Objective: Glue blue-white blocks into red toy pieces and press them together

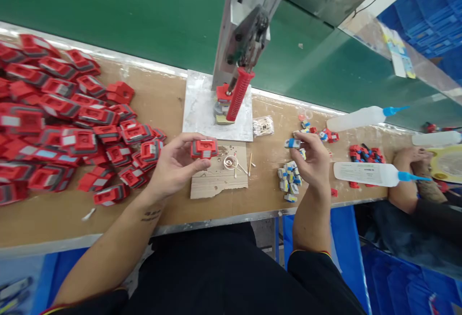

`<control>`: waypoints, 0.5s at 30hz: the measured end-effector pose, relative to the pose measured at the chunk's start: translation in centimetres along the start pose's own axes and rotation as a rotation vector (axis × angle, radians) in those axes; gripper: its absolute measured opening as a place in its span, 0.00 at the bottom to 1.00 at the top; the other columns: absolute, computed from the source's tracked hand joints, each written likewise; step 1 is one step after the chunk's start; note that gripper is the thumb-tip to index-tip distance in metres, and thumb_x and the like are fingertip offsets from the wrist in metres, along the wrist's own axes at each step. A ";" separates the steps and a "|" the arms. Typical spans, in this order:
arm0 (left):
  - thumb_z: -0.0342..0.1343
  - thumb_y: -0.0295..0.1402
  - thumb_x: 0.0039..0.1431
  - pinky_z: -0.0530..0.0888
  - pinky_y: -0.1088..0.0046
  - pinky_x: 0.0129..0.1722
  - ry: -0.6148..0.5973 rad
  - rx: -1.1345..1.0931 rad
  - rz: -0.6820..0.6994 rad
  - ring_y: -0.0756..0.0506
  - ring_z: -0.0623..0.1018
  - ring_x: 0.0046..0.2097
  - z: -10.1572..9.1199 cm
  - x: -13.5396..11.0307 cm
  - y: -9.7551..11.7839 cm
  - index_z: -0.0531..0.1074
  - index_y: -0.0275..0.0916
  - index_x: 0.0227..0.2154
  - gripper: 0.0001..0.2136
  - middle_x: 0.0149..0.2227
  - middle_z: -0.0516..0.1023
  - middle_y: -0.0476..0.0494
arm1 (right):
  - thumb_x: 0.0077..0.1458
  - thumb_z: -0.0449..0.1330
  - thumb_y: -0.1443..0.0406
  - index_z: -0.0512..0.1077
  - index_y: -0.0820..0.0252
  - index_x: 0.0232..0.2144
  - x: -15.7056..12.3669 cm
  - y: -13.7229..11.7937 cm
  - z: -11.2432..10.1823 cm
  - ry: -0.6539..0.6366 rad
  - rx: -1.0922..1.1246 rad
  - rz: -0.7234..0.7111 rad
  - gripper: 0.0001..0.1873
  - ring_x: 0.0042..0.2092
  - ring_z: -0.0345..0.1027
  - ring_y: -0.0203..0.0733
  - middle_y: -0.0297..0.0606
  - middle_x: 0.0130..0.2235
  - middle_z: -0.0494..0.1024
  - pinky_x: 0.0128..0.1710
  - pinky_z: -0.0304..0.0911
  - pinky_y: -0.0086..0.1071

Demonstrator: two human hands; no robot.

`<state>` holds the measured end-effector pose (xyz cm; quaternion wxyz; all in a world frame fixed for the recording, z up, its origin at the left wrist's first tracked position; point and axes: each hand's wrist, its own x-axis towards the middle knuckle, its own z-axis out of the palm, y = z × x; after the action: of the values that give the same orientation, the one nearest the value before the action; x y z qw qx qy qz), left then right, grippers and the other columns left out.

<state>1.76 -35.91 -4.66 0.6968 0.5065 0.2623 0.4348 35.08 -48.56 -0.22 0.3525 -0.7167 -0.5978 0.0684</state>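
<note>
My left hand pinches a red and grey plastic part between thumb and fingers, over the left edge of a cardboard scrap. In my right hand is a small white and blue plastic piece, gripped by the fingertips above a pile of similar small pieces. On the cardboard sits a small round dish with cotton swabs lying by it. Behind, a toggle clamp with a red handle stands on a metal plate, a red part beneath it.
A large heap of red and grey parts covers the table's left side. A bag of swabs lies right of the plate. Glue bottles with blue tips lie at the right, near another person's arms.
</note>
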 end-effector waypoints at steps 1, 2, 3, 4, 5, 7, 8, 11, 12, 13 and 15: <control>0.80 0.40 0.53 0.86 0.67 0.44 -0.014 0.015 0.020 0.43 0.88 0.45 0.0 0.0 -0.2 0.80 0.45 0.46 0.20 0.47 0.89 0.41 | 0.61 0.64 0.61 0.78 0.50 0.51 -0.1 -1.5 0.9 0.083 0.129 -0.044 0.15 0.45 0.76 0.48 0.41 0.45 0.79 0.42 0.75 0.43; 0.79 0.41 0.54 0.87 0.66 0.45 -0.025 0.029 0.035 0.42 0.88 0.46 0.0 0.0 -0.4 0.80 0.44 0.46 0.20 0.49 0.89 0.39 | 0.61 0.66 0.61 0.79 0.48 0.49 -0.3 -3.1 1.9 0.134 0.243 -0.085 0.13 0.44 0.75 0.47 0.40 0.43 0.78 0.41 0.75 0.42; 0.79 0.42 0.54 0.87 0.65 0.45 -0.031 0.042 0.045 0.42 0.88 0.46 0.0 0.0 -0.5 0.80 0.44 0.46 0.21 0.49 0.89 0.38 | 0.61 0.66 0.62 0.79 0.47 0.48 -0.4 -4.8 2.9 0.153 0.338 -0.118 0.12 0.43 0.75 0.46 0.38 0.42 0.76 0.39 0.75 0.41; 0.79 0.42 0.55 0.87 0.66 0.45 -0.033 0.055 0.048 0.42 0.88 0.46 0.0 -0.1 -0.7 0.79 0.43 0.47 0.21 0.48 0.89 0.38 | 0.61 0.67 0.62 0.79 0.46 0.47 -0.6 -6.4 4.0 0.155 0.420 -0.144 0.11 0.43 0.74 0.45 0.38 0.42 0.75 0.39 0.75 0.40; 0.78 0.42 0.55 0.86 0.67 0.43 -0.033 0.066 0.045 0.43 0.88 0.44 0.0 -0.1 -0.8 0.79 0.43 0.47 0.21 0.46 0.89 0.39 | 0.61 0.67 0.62 0.78 0.46 0.46 -0.7 -7.9 5.0 0.149 0.496 -0.157 0.10 0.42 0.74 0.44 0.38 0.43 0.75 0.39 0.75 0.40; 0.77 0.42 0.57 0.86 0.69 0.41 -0.034 0.077 0.030 0.44 0.88 0.42 0.1 -0.3 -0.9 0.78 0.42 0.48 0.21 0.43 0.88 0.41 | 0.62 0.66 0.63 0.76 0.47 0.44 -0.9 -10.2 6.9 0.127 0.619 -0.159 0.08 0.43 0.75 0.43 0.40 0.47 0.75 0.40 0.76 0.39; 0.77 0.42 0.58 0.86 0.70 0.40 -0.037 0.078 0.022 0.44 0.88 0.41 0.1 -0.3 -0.9 0.78 0.42 0.49 0.21 0.42 0.88 0.41 | 0.63 0.65 0.63 0.74 0.48 0.43 -0.9 -10.9 7.6 0.108 0.662 -0.150 0.06 0.43 0.75 0.43 0.40 0.48 0.76 0.40 0.76 0.39; 0.76 0.42 0.59 0.87 0.68 0.44 -0.055 0.090 0.012 0.42 0.89 0.44 0.4 -0.5 -0.9 0.79 0.41 0.50 0.20 0.45 0.88 0.40 | 0.62 0.65 0.64 0.69 0.49 0.42 -0.9 -11.8 9.1 0.041 0.732 -0.112 0.09 0.43 0.76 0.43 0.40 0.45 0.78 0.39 0.77 0.37; 0.76 0.42 0.59 0.87 0.67 0.46 -0.060 0.097 0.017 0.42 0.89 0.46 0.5 -0.6 -0.8 0.79 0.41 0.50 0.20 0.46 0.88 0.39 | 0.62 0.66 0.65 0.68 0.49 0.44 -0.9 -11.8 9.3 0.030 0.747 -0.098 0.11 0.43 0.76 0.43 0.39 0.44 0.78 0.39 0.76 0.36; 0.76 0.41 0.59 0.87 0.67 0.47 -0.064 0.108 0.024 0.41 0.89 0.47 0.6 -0.6 -0.8 0.80 0.41 0.50 0.20 0.47 0.88 0.39 | 0.61 0.66 0.66 0.69 0.49 0.46 -0.9 -11.8 9.5 0.030 0.760 -0.088 0.13 0.43 0.76 0.43 0.38 0.44 0.78 0.38 0.76 0.35; 0.75 0.40 0.60 0.86 0.67 0.50 -0.065 0.134 0.040 0.42 0.89 0.49 0.7 -0.7 -0.7 0.81 0.41 0.50 0.18 0.48 0.88 0.39 | 0.59 0.64 0.68 0.70 0.47 0.52 -0.7 -11.8 9.6 0.032 0.773 -0.096 0.20 0.43 0.75 0.43 0.37 0.43 0.76 0.38 0.75 0.35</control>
<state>2.22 -36.96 -5.10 0.6606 0.5711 0.2581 0.4134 20.35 -44.75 -0.63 0.6084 -0.5032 -0.5555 0.2608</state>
